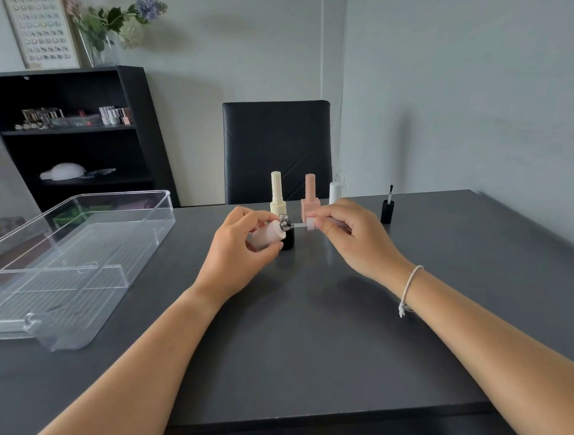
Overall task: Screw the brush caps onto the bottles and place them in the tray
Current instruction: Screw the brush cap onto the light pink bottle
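Here my left hand [243,251] grips a pale pink bottle [267,236], tipped on its side above the dark table [305,336], its open threaded neck pointing right. My right hand [352,232] pinches a pink brush cap [311,223] between thumb and fingertips, held level, with the clear brush stem [298,224] reaching left so its tip sits at the bottle's mouth. The cap is not yet seated on the neck.

Just behind my left hand a black bottle [288,239] stands on the table, partly hidden by the pink one. Farther back stand a cream bottle [277,197] and a peach bottle [310,196], both capped and upright, side by side. A white cap [334,193] shows behind my right hand; what it sits on is hidden. To the right a black cap [387,211] stands with its brush pointing upward.

The clear plastic tray [86,253] lies at the table's left edge, well apart from my hands. A white cord bracelet [408,288] circles my right wrist.
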The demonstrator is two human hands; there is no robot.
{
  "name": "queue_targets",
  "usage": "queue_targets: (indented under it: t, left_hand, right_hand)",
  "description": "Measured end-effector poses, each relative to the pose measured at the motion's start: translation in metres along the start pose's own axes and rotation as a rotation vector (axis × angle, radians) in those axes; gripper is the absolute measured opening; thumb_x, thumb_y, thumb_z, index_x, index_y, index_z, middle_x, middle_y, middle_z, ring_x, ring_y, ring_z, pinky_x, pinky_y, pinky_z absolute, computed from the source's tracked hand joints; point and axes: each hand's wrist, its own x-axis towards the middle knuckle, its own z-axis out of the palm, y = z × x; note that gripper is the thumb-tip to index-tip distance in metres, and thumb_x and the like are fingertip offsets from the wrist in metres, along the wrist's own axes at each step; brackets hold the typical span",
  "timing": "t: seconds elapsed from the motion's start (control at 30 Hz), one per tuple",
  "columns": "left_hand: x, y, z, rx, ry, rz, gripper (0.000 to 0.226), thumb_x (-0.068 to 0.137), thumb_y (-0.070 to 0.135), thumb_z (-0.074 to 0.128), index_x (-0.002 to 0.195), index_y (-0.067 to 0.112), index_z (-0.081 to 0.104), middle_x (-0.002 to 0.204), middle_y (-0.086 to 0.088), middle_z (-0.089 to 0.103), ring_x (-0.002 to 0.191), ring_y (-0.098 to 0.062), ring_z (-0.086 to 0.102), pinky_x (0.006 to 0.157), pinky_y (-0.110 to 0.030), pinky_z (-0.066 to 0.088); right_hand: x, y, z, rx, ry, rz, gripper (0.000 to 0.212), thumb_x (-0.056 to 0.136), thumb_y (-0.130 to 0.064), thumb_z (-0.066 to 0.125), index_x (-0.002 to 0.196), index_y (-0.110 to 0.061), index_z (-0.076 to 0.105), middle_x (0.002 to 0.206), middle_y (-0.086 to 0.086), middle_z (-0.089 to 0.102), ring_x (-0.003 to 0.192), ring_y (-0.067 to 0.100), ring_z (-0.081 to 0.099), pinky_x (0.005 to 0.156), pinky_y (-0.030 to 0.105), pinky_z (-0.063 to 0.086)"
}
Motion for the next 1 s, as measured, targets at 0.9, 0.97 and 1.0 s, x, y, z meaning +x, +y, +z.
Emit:
queue_targets:
  t: [0.9,0.97,1.0]
  left_hand:
    - [-0.003,0.01,0.006,0.053,-0.078,0.073,0.033,0.075,0.017,0.073,0.107,0.022,0.064,0.097,0.003,0.053,0.092,-0.001,0.049,0.071,-0.005,0.04]
    - [-0.002,0.01,0.006,0.052,-0.071,0.069,0.034,0.075,0.017,0.073,0.107,0.02,0.065,0.099,0.003,0.054,0.091,-0.003,0.051,0.07,-0.005,0.041]
    - [-0.002,0.01,0.006,0.057,-0.075,0.067,0.034,0.075,0.018,0.073,0.107,0.019,0.065,0.099,0.002,0.054,0.09,-0.005,0.051,0.07,-0.006,0.042]
  right_hand:
    - [-0.002,0.001,0.003,-0.006,-0.179,-0.106,0.022,0.086,0.003,0.05,0.101,-0.012,0.049,0.092,-0.009,0.048,0.067,-0.006,0.046,0.064,0.006,0.037]
    - [-0.002,0.002,0.002,-0.015,-0.168,-0.122,0.018,0.086,0.002,0.051,0.099,-0.011,0.049,0.087,-0.016,0.046,0.068,-0.009,0.047,0.064,0.004,0.036]
    - [-0.001,0.002,0.002,-0.02,-0.163,-0.128,0.017,0.086,0.002,0.052,0.098,-0.01,0.05,0.086,-0.018,0.045,0.069,-0.01,0.047,0.065,0.003,0.036]
